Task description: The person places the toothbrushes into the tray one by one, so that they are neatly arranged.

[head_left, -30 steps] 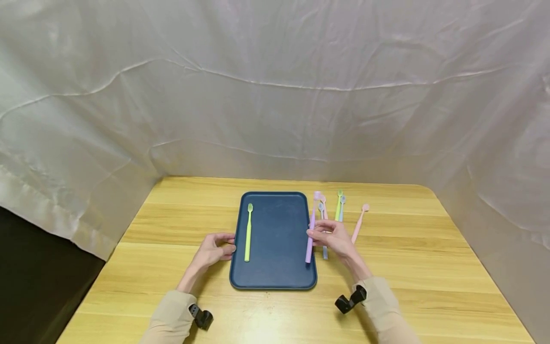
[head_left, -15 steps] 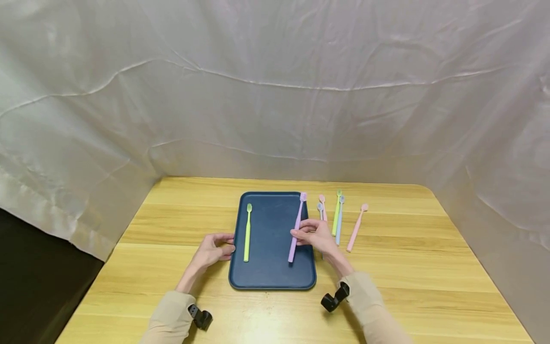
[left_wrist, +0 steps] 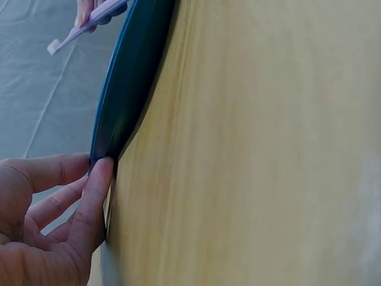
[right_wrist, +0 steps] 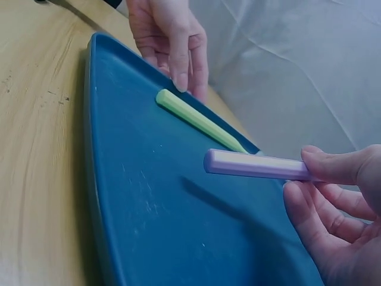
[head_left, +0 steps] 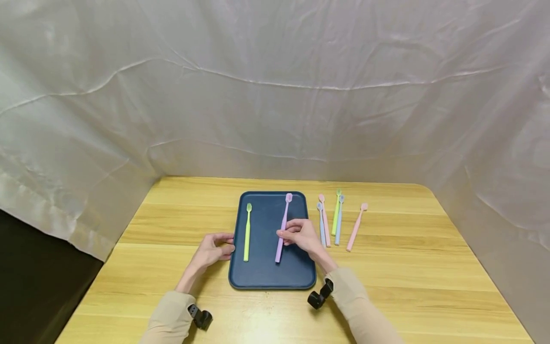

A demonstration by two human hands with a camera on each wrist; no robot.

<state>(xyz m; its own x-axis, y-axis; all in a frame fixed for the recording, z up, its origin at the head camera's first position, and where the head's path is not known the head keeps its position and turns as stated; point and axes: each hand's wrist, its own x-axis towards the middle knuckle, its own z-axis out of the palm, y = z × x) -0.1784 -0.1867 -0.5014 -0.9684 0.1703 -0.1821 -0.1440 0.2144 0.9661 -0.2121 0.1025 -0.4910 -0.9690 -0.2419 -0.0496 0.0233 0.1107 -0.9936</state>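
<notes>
A dark blue tray (head_left: 262, 279) lies on the wooden table, with a green toothbrush (head_left: 247, 234) along its left side. My left hand (head_left: 210, 251) pinches the tray's left rim between thumb and fingers, as the left wrist view also shows at the rim (left_wrist: 128, 77). My right hand (head_left: 302, 236) pinches a purple toothbrush (head_left: 284, 220) by the handle, bristle head pointing away. In the right wrist view the purple handle (right_wrist: 256, 164) is held above the tray surface (right_wrist: 161, 208), casting a shadow on it.
Right of the tray on the table (head_left: 412, 248) lie several toothbrushes: a blue one (head_left: 322, 224) and a pink one (head_left: 325, 222) nearest, then a green one (head_left: 336, 217), another blue one (head_left: 339, 222) and a pink one (head_left: 355, 231) farthest right. Pale curtains (head_left: 275, 119) surround the table.
My right hand has moved left with the purple toothbrush, from the tray's right rim to over its middle. The toothbrushes it covered now show. My left hand has stayed at the rim.
</notes>
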